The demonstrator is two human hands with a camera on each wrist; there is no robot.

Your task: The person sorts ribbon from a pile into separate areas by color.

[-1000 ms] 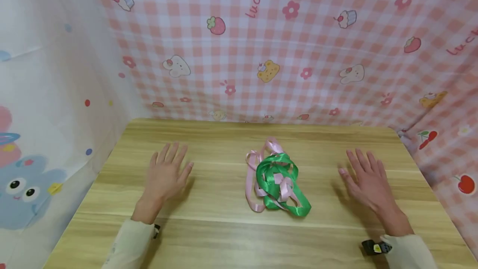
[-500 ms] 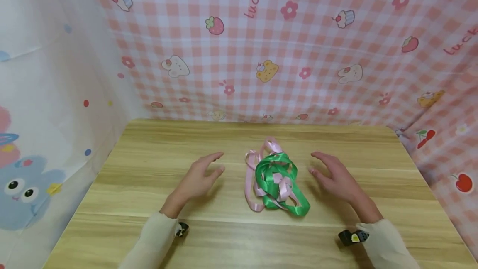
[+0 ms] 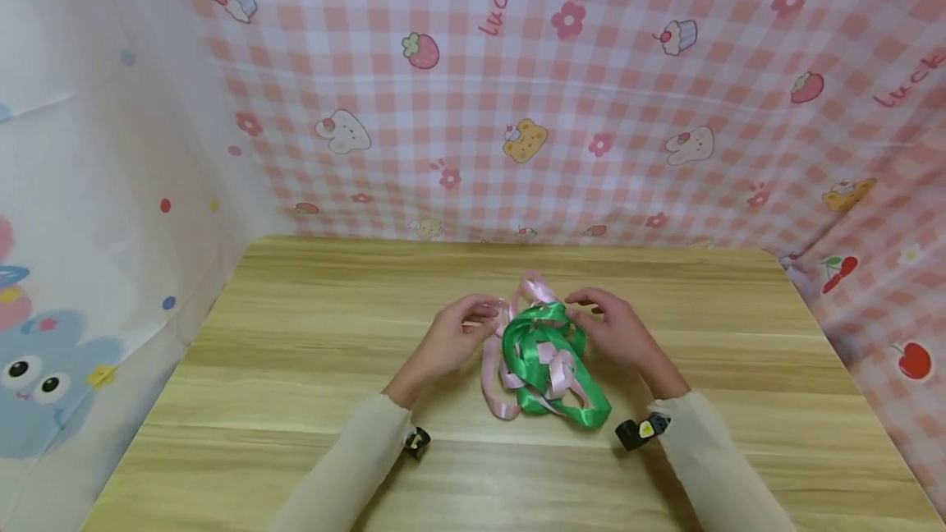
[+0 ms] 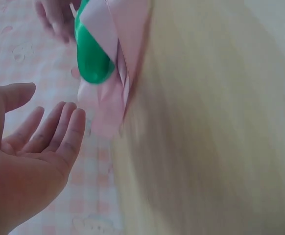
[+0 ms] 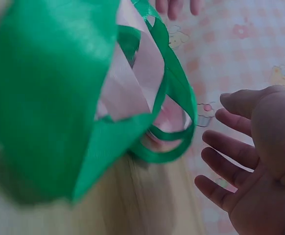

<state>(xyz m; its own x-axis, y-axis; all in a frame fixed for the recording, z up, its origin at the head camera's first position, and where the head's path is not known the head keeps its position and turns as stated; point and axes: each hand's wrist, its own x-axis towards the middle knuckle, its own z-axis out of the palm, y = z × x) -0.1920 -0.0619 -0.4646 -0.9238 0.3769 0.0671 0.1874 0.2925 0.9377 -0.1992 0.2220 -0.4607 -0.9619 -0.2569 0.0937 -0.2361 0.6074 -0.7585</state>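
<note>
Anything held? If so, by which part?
Nothing is held. The left hand and right hand flank the green ribbon and pink ribbon; the wrist views show both hands open, with no ribbon in their grasp.

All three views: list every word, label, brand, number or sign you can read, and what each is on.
"luck": pink checked cloth, upper centre of the head view.
"luck": same print, near the right edge.
"l": above the first, cut off by the top edge.
Black wrist devices: any marks too small to read.
Green ribbon, pink ribbon: no lettering visible.
</note>
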